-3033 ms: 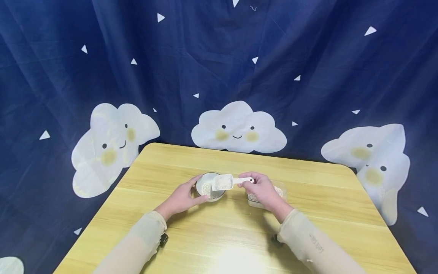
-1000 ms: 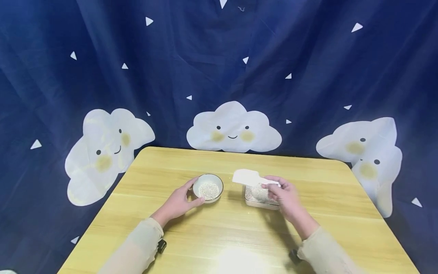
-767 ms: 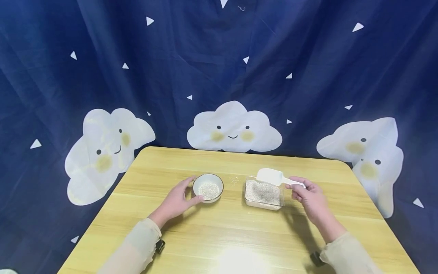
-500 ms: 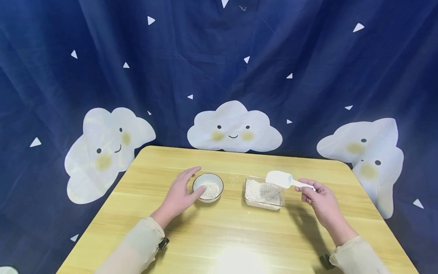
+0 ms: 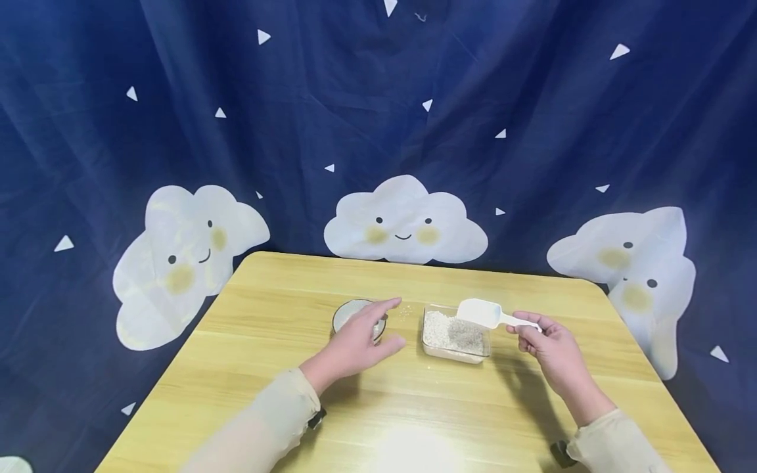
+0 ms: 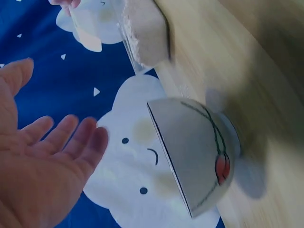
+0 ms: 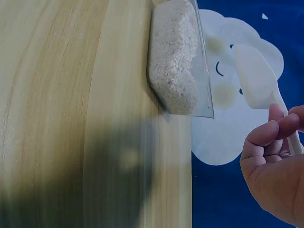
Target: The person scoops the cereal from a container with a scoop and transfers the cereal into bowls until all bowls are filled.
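Observation:
My right hand [image 5: 556, 351] pinches the handle of a white plastic scoop [image 5: 480, 313], held above the right part of a clear rectangular container [image 5: 455, 355] of pale flakes. In the right wrist view the scoop [image 7: 256, 78] hangs beyond the container's rim, fingers curled round its handle. My left hand [image 5: 355, 341] is spread, holding nothing, and passes above the near side of a bowl [image 5: 349, 310], hiding much of it in the head view. Seen from the left wrist, the bowl [image 6: 194, 152] is pale with a dark rim and a red flower design, apart from the fingers.
A few spilled flakes [image 5: 405, 310] lie on the wooden table [image 5: 296, 282] between bowl and container. Behind the table hangs a dark blue curtain [image 5: 378, 85] with clouds and triangles.
The scoop went from over the bowl to over the container, on the right. My left hand has let go of the bowl and moved right across it. Flakes now show on the table.

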